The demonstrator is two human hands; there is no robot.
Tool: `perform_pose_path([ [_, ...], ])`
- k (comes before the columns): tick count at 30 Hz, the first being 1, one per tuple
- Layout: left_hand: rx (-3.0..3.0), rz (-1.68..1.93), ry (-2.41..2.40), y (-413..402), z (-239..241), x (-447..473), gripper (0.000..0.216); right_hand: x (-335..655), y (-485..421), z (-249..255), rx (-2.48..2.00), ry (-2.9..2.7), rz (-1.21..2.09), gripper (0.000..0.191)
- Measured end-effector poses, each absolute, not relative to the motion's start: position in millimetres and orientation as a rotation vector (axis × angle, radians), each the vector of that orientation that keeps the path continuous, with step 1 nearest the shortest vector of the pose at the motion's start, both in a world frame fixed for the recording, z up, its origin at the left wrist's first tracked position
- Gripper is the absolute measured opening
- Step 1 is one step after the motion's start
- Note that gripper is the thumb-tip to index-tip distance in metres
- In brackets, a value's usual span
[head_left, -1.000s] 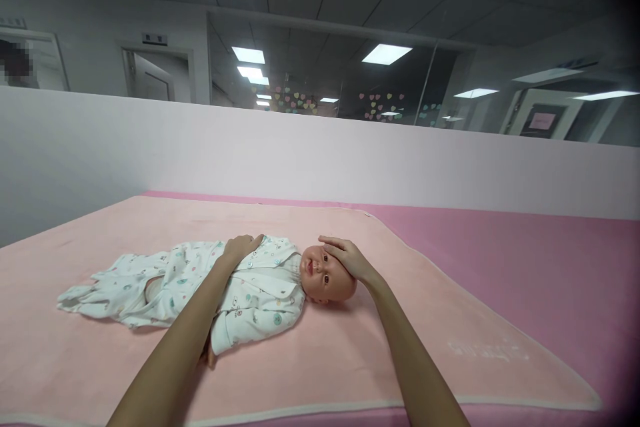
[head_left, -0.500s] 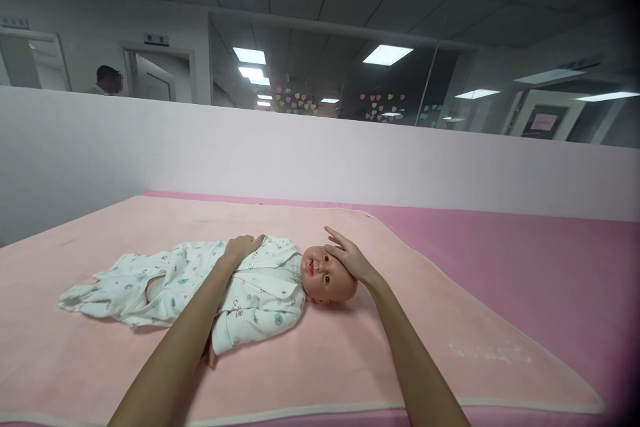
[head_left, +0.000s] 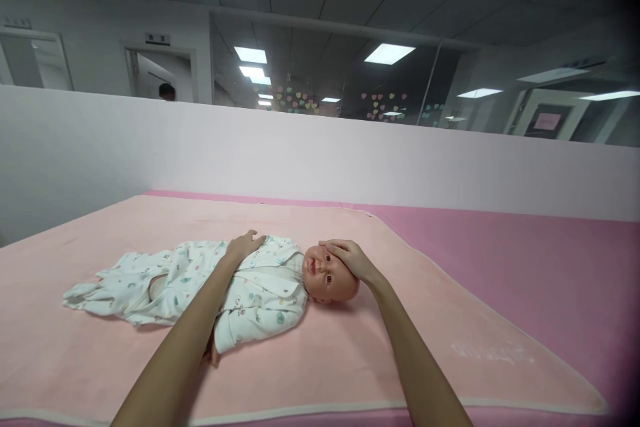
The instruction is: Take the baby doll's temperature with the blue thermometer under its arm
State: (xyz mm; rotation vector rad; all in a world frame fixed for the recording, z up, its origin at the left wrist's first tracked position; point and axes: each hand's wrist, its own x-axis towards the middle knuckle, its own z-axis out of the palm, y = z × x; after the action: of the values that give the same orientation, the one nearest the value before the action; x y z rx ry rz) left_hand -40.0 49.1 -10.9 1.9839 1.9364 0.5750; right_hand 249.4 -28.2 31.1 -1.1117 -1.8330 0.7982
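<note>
A baby doll in a white printed romper lies on its back on a light pink blanket, head to the right. My left hand rests flat on the doll's chest with the fingers stretched out. My right hand lies over the top of the doll's head, its fingers curved along the forehead. Neither hand holds anything.
The blanket covers a darker pink surface. A low white partition wall runs along the far side. Beyond it are a doorway with a person's head showing, glass walls with heart stickers, and ceiling lights.
My right hand's fingers lifted off the doll's forehead half a second ago and now lie on it again. The person behind the partition has moved right, into the doorway.
</note>
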Motion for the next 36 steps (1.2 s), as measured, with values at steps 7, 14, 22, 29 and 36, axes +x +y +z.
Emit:
perform_pose_path([
  [7, 1.988, 0.695, 1.868, 40.5, -8.6, -38.8, 0.064, 251.0, -24.4, 28.8, -1.107, -1.796, 0.793, 0.033],
  [14, 1.996, 0.618, 1.377, 22.4, -1.0, -52.2, 0.074, 252.3, -21.5, 26.9, -1.085, -1.793, 0.788, 0.031],
  [22, 2.136, 0.476, 1.225, 2.6, 10.4, -69.1, 0.072, 249.2, -24.4, 29.4, -1.113, -1.809, 0.748, 0.026],
  [29, 1.957, 0.779, 1.309, 10.7, -0.1, -55.1, 0.054, 254.0, -19.7, 31.7, -1.124, -1.830, 0.667, 0.026],
  [36, 1.956, 0.816, 1.254, 9.4, 1.9, -53.5, 0.049, 208.1, -49.8, 62.4, -1.121, -2.136, -0.065, 0.020],
])
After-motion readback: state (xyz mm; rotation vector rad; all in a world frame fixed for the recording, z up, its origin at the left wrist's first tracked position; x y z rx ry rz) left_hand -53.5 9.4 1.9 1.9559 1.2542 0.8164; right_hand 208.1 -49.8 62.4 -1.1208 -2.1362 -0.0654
